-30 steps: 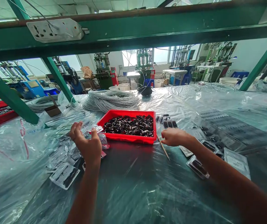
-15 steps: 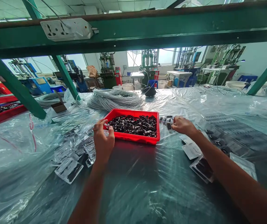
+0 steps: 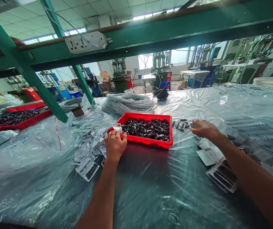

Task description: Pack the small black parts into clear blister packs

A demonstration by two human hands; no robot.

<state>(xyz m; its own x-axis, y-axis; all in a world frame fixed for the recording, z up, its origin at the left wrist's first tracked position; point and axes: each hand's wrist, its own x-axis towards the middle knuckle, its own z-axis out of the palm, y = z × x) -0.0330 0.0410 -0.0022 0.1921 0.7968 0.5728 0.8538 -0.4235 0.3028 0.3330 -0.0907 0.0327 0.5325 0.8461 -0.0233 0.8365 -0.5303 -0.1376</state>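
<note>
A red plastic tray (image 3: 148, 144) full of small black, shiny cylindrical parts (image 3: 148, 128) stands on the plastic-covered table. My left hand (image 3: 115, 144), a ring on one finger, is at the tray's front left corner, its fingers curled at a small clear plastic package (image 3: 117, 127) over the rim. To the right of the tray, my right hand (image 3: 205, 128) has its fingers pinched together; what they hold is hidden. Several small black-and-clear pieces (image 3: 181, 124) lie on the table between those fingertips and the tray.
Clear plastic packages (image 3: 88, 167) lie heaped on the left. More packages (image 3: 209, 156) and plastic sheets (image 3: 248, 127) sit under and beyond my right arm. Behind the tray is a coil of grey cable (image 3: 128, 103). A green frame beam (image 3: 150, 35) with a power strip (image 3: 86, 43) crosses above.
The view has turned left and tilted. My left hand has closed over the tray's corner, with the clear package now showing above its fingers. My right hand has shifted slightly away from the tray.
</note>
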